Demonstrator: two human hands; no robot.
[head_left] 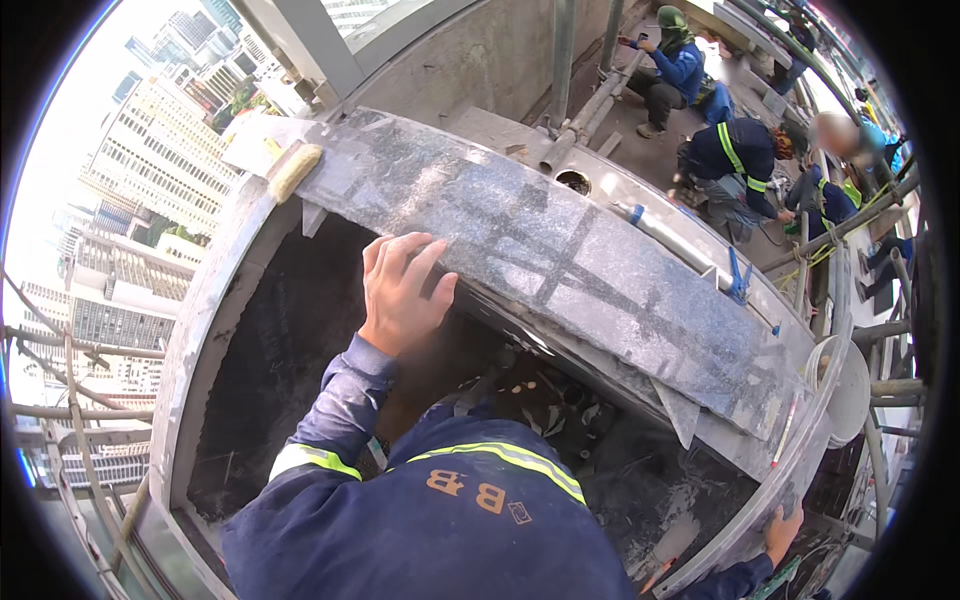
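My left hand [400,295] lies flat on the near edge of the dark stone slab [560,270], fingers [385,262] spread a little and curled over the top, thumb pressed against the slab's edge. The slab is long and grey-black, dusty, with darker crossing streaks, and it spans the curved metal frame [215,300] like a lid over the dark hollow beneath. Far along the slab's lower end, my right hand [783,532] grips the frame's rim, fingers wrapped round it and closed. At the slab's upper left corner a yellowish sponge block [294,170] rests on its edge. Beyond the slab's far side lies a white sealant tube [655,228] with a blue clamp [738,278] just past it. A white bucket [845,390] sits beside the slab's right end; I cannot tell what is in it. Other people in dark blue workwear [735,165] crouch beyond the slab.
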